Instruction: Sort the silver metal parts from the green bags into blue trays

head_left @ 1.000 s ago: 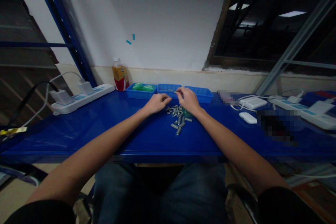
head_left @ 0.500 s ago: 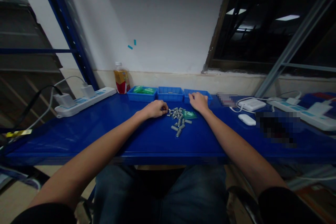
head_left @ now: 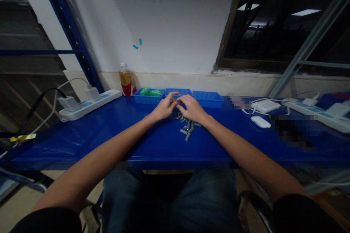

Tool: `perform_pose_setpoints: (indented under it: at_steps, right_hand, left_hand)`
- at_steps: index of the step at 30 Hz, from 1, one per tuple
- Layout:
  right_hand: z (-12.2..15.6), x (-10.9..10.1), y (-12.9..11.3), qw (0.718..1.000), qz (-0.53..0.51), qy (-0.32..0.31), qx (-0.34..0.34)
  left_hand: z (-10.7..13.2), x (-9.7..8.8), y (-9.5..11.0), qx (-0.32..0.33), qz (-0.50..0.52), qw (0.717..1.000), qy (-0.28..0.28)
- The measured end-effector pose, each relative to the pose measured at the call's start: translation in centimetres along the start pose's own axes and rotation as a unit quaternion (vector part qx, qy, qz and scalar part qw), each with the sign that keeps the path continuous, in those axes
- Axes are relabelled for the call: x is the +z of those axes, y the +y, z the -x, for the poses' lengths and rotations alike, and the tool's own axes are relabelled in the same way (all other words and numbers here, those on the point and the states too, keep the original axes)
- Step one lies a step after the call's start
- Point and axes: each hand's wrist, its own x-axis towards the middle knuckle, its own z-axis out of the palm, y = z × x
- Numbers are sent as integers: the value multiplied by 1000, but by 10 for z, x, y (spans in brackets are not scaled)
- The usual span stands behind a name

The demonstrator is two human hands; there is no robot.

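Note:
My left hand [head_left: 164, 108] and my right hand [head_left: 193, 108] meet over the near side of the blue trays, fingertips pinched together. Between them is a small shiny metal part [head_left: 178, 103], mostly covered by the fingers. Its exact kind is too small to make out. Just below my right hand lies a pile of small silvery metal pieces [head_left: 184, 120], partly hidden by it. Several larger metal cylinders [head_left: 188, 136] lie loose on the near side of the pile.
Against the wall stand a blue tray [head_left: 149, 100] with green packets, a middle blue tray [head_left: 179, 91] and a right blue tray [head_left: 209, 101]. A drink bottle [head_left: 127, 82] and a power strip [head_left: 90, 105] are left. White devices [head_left: 260, 122] and cables lie right on the blue table [head_left: 95, 131].
My right hand has come left from the right-hand tray to meet my left hand. My left hand has lifted slightly from the pile's left edge, with its index finger raised.

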Motion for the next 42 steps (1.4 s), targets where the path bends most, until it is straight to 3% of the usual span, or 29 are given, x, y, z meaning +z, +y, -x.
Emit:
perform_pose_setpoints:
  at_steps: [6,10,15,21,26,30,35,39,42]
  right_hand:
    - [1,1,5,999,-14,-6,28]
    - [2,-6,24,988,76,10,135]
    - [18,-18,67,948,143,53,278]
    - [29,-17,80,920,157,59,353]
    - [18,-16,61,943,130,65,298]
    - [5,-13,32,984,66,22,167]
    - [1,-6,5,1000,-1,3,13]
    - [2,-4,1,1000,19,-9,16]
    - [1,-6,12,995,66,-7,76]
  left_hand:
    - [-1,3,-2,-2,4,1000,-6]
    - [0,2,-5,-13,-85,995,-52]
    - [4,0,-16,5,-134,982,-131]
    - [6,2,-17,-15,-166,979,-122]
    - [3,-2,-11,-45,-131,987,-78]
    - [-4,-5,-10,-83,-60,994,-39]
    - [-6,-3,-8,-89,24,994,-60]
    - [-4,-3,-7,-81,36,993,-82]
    - [-3,-5,-8,-62,8,993,-97]
